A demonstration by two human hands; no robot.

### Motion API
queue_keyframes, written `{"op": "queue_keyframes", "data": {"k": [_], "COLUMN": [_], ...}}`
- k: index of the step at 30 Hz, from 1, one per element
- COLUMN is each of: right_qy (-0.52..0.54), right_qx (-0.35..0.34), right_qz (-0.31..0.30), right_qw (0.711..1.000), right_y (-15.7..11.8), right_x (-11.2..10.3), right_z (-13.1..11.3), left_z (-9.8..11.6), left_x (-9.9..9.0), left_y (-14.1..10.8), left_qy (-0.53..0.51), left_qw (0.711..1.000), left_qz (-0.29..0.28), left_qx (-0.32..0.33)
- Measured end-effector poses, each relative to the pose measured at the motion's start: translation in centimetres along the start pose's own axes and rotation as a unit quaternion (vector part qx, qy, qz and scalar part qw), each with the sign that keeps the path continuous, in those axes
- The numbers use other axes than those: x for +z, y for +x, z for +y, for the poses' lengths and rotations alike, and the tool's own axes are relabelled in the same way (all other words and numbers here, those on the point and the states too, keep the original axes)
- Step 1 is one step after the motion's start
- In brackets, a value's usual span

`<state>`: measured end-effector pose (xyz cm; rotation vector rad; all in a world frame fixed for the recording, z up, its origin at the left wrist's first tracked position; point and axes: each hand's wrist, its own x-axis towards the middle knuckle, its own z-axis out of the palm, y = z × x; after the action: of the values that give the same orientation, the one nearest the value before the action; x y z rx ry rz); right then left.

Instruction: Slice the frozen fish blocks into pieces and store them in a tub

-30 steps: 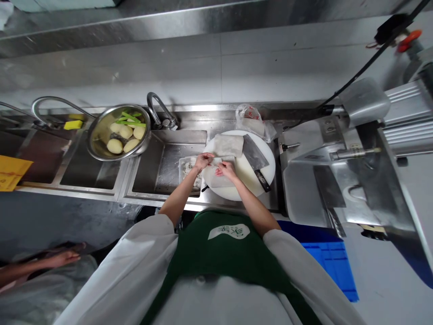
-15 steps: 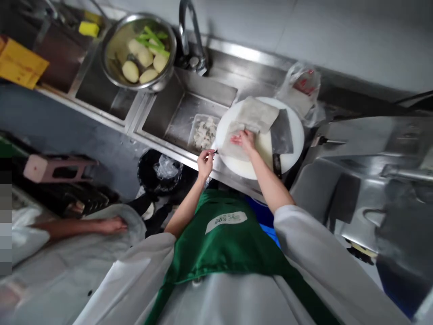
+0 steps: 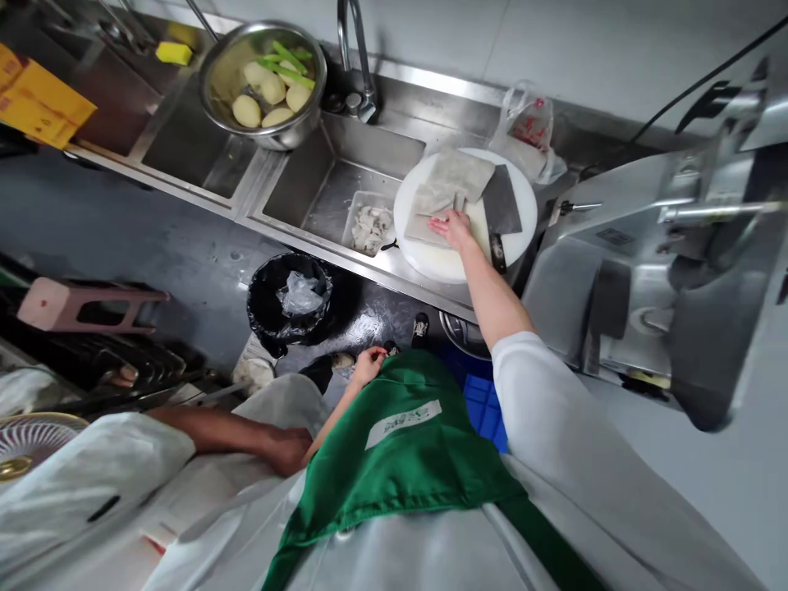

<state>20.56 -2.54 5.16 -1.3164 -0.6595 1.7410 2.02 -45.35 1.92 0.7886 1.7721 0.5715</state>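
My right hand [image 3: 454,230] lies on a folded greyish cloth [image 3: 459,176] on the round white cutting board [image 3: 424,267], its fingers stretched out. Beside the cloth rests a cleaver [image 3: 501,205], its dark handle towards me. My left hand [image 3: 368,365] hangs low in front of the green apron [image 3: 431,460], fingers loosely curled, with nothing visible in them. A small black item [image 3: 389,245], too small to name, sits at the sink edge between the board and a clear plastic tub [image 3: 350,234] of pale, greyish pieces [image 3: 373,228].
A steel bowl [image 3: 215,115] of peeled potatoes and green stalks stands over the sinks at left. A plastic bag [image 3: 523,123] lies behind the board, a metal slicing machine [image 3: 566,304] to the right. Below is a black-lined bin [image 3: 262,308]. Another person's arm [image 3: 246,435] is close on my left.
My left hand has drawn back from the small black item at the sink edge down to the apron. My right hand stays on the cloth. The other person's arm has come closer.
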Motion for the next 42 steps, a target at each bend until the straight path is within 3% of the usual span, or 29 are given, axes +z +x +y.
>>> {"op": "queue_keyframes", "data": {"k": [3,6,11,14,17,20,24,28,31,33,36,42], "right_qy": [-0.021,-0.032,-0.035,-0.042,-0.051,-0.047,-0.016,0.039,0.059,0.106,0.224,0.357], "right_qx": [-0.044,-0.095,-0.134,-0.178,-0.205,-0.231,-0.226,-0.186,-0.168,-0.169,-0.181,-0.195], "right_qz": [0.026,0.053,0.081,0.09,0.139,0.196,0.257,0.305,0.353,0.362,0.337,0.337], "right_qw": [0.998,0.994,0.987,0.979,0.968,0.952,0.939,0.933,0.918,0.911,0.896,0.849], "right_y": [-1.1,-2.9,-6.2,-7.4,-8.3,-8.6,-7.9,-6.7,-5.5,-4.7,-3.5,-2.5], "right_x": [-0.8,-1.1,-1.1,-0.6,0.6,2.2,4.2,6.3,8.0,9.0,10.4,12.3], "right_z": [0.2,-0.1,-0.5,0.4,1.8,3.5,5.2,5.7,5.3,4.8,4.3,4.0], "left_z": [-2.0,-2.8,-1.9,-0.9,1.1,5.3,15.4,27.8,34.4,36.6,37.7,38.7], "left_x": [0.6,-0.1,-3.6,-5.7,-7.5,-9.0,-9.7,-7.1,-4.3,-2.7,-1.5,-1.6], "left_y": [-1.8,-2.6,-1.6,-0.2,2.3,6.9,15.7,23.6,27.4,29.4,31.8,33.6], "left_qy": [-0.013,-0.032,-0.039,-0.054,-0.034,-0.004,0.032,0.065,0.11,0.148,0.192,0.218], "left_qw": [0.998,0.993,0.997,0.997,0.997,0.991,0.968,0.921,0.866,0.842,0.828,0.824], "left_qz": [-0.052,-0.095,0.042,0.062,0.063,0.014,-0.075,-0.155,-0.247,-0.301,-0.321,-0.344], "left_qx": [-0.025,-0.062,-0.043,-0.013,0.042,0.133,0.236,0.351,0.42,0.424,0.418,0.394]}}
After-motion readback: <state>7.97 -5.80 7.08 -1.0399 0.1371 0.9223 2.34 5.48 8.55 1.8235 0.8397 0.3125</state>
